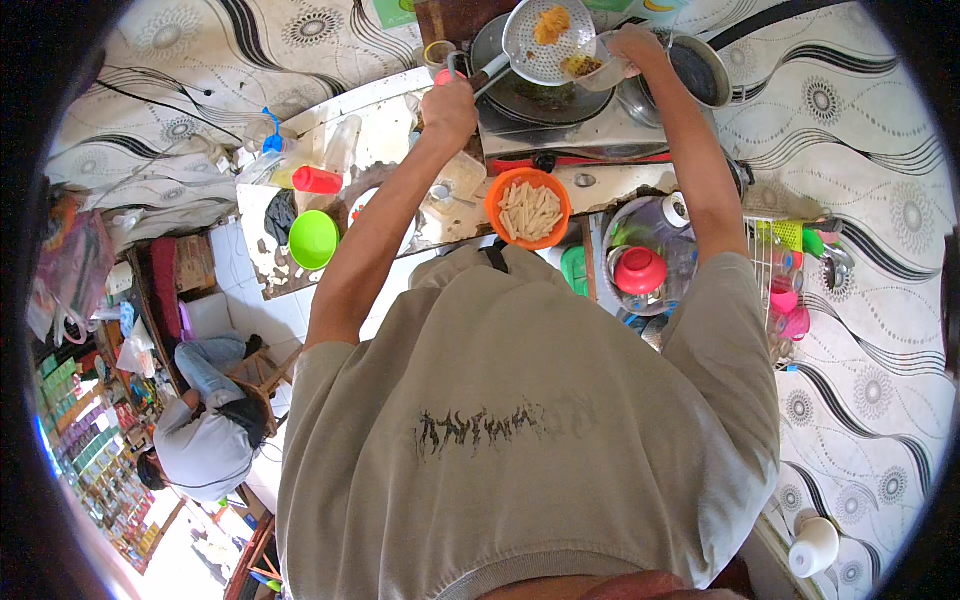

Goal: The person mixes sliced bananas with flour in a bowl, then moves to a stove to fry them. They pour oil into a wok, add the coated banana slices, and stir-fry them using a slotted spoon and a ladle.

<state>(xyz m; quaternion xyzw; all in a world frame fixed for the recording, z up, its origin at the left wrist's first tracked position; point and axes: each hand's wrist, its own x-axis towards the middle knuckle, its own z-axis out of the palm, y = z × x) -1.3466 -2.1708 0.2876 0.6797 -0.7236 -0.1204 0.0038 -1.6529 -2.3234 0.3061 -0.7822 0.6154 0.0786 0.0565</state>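
Note:
My left hand is closed around the handle of a perforated metal skimmer. An orange-yellow fried piece lies in the skimmer bowl. My right hand grips a small clear container at the skimmer's right rim. A browned yellow piece shows at the container's edge; whether it is inside or on the skimmer I cannot tell. Below both is a dark frying pan on a gas stove. Nearer my body, an orange bowl holds pale cut sticks.
A saucepan stands right of the pan. On the worn counter are a green bowl and a red-capped bottle. Below right, a basin holds dishes and a red bowl. Another person sits at the left.

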